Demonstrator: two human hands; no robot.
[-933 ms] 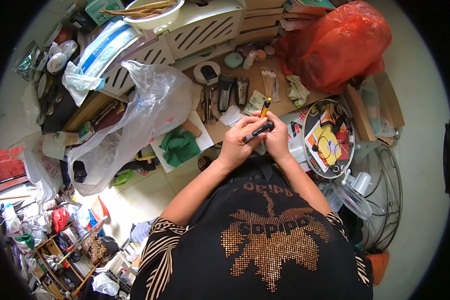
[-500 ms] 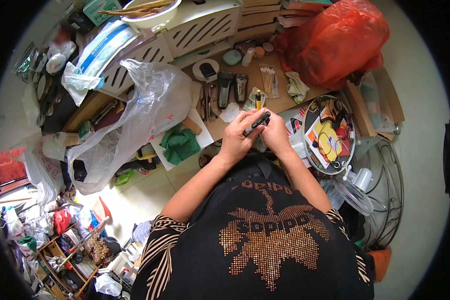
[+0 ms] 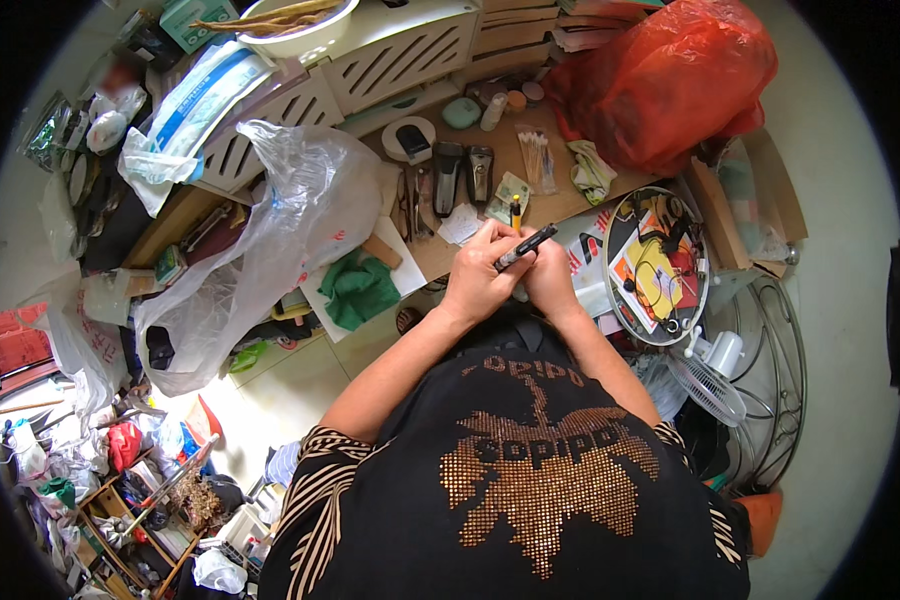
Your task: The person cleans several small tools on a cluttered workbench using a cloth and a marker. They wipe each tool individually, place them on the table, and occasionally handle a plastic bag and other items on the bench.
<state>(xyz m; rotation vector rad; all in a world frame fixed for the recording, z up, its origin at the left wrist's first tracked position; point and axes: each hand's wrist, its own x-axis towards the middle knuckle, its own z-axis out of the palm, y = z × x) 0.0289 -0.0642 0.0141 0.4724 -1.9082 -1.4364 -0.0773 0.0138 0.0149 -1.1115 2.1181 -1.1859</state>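
Dial centred on the two hands, 12 being the top of the view. Left hand [image 3: 478, 275] gripping a slim black pen-shaped stick [image 3: 530, 245], tilted, tip toward 2. Right hand [image 3: 550, 275] curled in against the left, fingers folded; can't tell its exact hold. Yellow pen-shaped stick with black end [image 3: 515, 214] pokes up toward 12 between them, lower part hidden, so unclear which hand has it. Brown flat-topped bench [image 3: 570, 207] runs past 12. On it: two black electric shavers [image 3: 447, 180] side by side at 11, clear bag of cotton swabs [image 3: 538, 165] at 12. Green crumpled cloth [image 3: 360, 292] at 9. Red translucent plastic bag [image 3: 665, 90] between 1 and 2. White desk fan [image 3: 710, 388] at 4.
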